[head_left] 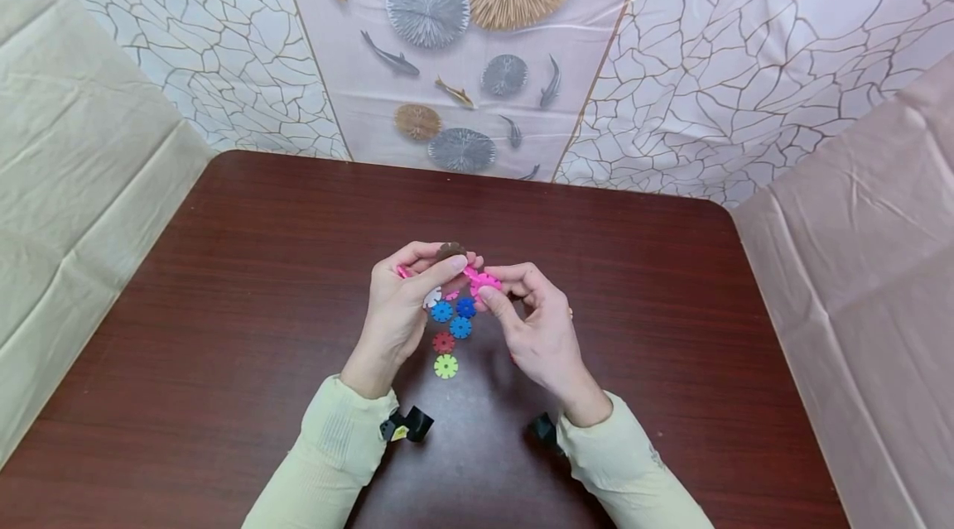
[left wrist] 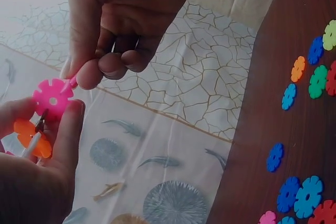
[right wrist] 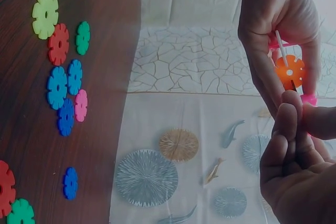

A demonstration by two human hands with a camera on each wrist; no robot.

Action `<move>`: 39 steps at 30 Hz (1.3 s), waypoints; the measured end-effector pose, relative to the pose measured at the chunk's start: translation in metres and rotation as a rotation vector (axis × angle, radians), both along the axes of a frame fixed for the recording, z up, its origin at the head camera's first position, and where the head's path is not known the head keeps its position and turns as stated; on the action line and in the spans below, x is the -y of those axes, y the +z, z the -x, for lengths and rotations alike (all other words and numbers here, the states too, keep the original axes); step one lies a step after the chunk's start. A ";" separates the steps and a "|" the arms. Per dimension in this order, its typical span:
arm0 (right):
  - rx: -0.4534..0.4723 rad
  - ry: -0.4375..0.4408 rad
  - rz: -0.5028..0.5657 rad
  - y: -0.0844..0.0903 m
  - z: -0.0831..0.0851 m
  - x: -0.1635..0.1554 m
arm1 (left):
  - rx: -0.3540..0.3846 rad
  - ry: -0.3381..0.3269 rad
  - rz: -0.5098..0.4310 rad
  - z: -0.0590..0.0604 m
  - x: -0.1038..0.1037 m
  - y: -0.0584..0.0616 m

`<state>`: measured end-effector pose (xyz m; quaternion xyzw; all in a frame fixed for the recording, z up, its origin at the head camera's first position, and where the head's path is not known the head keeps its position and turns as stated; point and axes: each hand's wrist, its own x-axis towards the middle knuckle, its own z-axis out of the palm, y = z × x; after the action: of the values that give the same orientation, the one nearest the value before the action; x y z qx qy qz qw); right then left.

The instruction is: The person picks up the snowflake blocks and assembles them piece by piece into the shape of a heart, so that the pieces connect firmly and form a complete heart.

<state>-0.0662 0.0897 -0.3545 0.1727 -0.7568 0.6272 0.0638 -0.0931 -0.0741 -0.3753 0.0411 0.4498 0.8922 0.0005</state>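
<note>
- Your left hand [head_left: 398, 305] is raised over the counter [head_left: 246, 281], its fingers [head_left: 440, 271] curled round a small cluster of joined discs.
- In the left wrist view that cluster shows an orange disc [left wrist: 31, 137] and a pink disc [left wrist: 51, 96], with a white stick between them.
- Your right hand [head_left: 540, 330] meets the left one; its fingers [head_left: 495, 304] pinch the pink disc at its edge.
- The right wrist view shows the orange disc [right wrist: 290, 71] with the white stick [right wrist: 281, 45] running through it, held between left thumb and fingers.
- A brown piece [head_left: 450, 249] sits at the top of the cluster; you cannot tell how it is joined.
- Loose discs lie flat on the counter just under your hands: blue discs [head_left: 451, 316], a red disc [head_left: 443, 342] and a green disc [head_left: 445, 366], close together in a short line towards you.
- More discs in several colours show in the wrist views, spread on the counter.
</note>
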 end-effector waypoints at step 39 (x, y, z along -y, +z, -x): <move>0.092 0.018 0.234 -0.023 0.018 -0.013 | 0.066 -0.201 -0.079 0.005 0.007 0.006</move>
<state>-0.0838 0.1028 -0.3771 0.1418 -0.6789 0.7191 0.0429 -0.0977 -0.0812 -0.3691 0.0566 0.4077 0.9055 0.1031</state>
